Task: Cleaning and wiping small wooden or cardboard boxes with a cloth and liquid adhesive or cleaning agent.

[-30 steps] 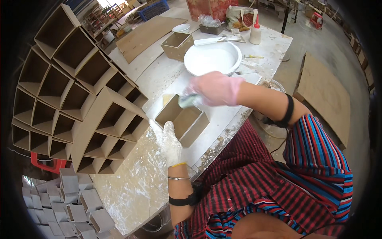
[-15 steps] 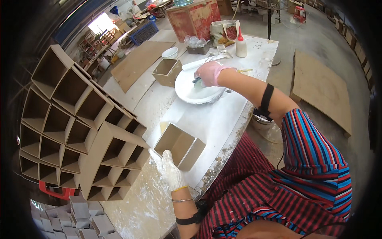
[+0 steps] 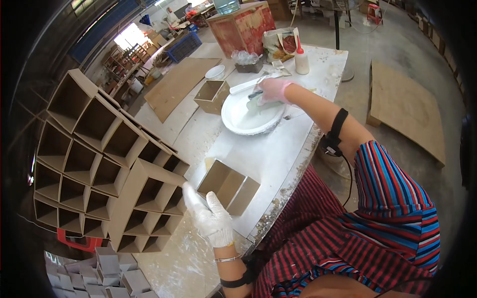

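Right hand (image 3: 272, 91) (pink-gloved) grips a brush (image 3: 254, 101) over the white glue bowl (image 3: 251, 120); left hand (image 3: 211, 216), open, steadies the cardboard box (image 3: 227, 186) on the desk (image 3: 278, 154).

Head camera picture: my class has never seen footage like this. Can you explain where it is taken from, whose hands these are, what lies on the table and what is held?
The camera sits on the person's head and looks down, so the edges bend. Both gloved hands are the wearer's own. The left hand rests against an open cardboard box on the white, smeared table. The right hand reaches into a white bowl, holding something I cannot make out. Nearby stand a second cardboard box and a squeeze bottle. At the left is a stack of cardboard compartments.
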`<action>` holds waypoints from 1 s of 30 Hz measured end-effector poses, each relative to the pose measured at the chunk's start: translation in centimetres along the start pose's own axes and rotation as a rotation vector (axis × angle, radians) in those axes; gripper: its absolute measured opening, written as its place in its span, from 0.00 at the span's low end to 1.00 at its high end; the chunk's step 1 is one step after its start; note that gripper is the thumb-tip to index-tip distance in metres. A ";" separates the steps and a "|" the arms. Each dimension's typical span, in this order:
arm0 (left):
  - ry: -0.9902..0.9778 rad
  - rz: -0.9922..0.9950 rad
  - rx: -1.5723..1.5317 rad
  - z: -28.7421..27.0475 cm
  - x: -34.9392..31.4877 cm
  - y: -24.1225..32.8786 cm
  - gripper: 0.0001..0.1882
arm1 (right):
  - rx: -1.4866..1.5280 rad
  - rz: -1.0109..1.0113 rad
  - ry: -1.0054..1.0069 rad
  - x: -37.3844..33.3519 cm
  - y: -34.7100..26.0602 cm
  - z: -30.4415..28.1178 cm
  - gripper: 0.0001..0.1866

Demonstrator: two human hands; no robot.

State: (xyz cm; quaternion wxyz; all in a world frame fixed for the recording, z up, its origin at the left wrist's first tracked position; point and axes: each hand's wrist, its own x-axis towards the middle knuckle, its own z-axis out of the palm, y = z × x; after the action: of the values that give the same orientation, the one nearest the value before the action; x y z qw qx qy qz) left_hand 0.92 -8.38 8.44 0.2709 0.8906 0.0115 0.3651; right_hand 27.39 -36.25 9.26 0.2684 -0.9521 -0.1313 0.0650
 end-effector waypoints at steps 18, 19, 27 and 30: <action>-0.882 -0.141 -0.368 -1.0 2.3 -11.4 0.24 | 1.865 -0.069 -0.242 -12.8 -1.9 12.0 0.26; -0.722 -0.459 -0.678 -1.6 1.2 -9.9 0.25 | 1.869 -0.036 -0.209 -13.5 -2.8 13.0 0.26; -0.032 -0.657 -1.813 0.0 -1.9 -8.7 0.26 | 0.812 -0.774 0.368 -15.3 -13.8 12.6 0.23; 0.047 -0.608 -1.712 0.8 -2.2 -7.4 0.24 | 0.499 -0.963 0.444 -17.3 -16.2 11.8 0.21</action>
State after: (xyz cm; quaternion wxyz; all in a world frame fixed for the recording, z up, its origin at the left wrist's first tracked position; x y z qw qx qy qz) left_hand 1.15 -2.90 2.96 0.9244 0.3357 -0.0239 0.1796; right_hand 5.10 -22.06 8.72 0.5050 -0.6839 -0.4704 -0.2365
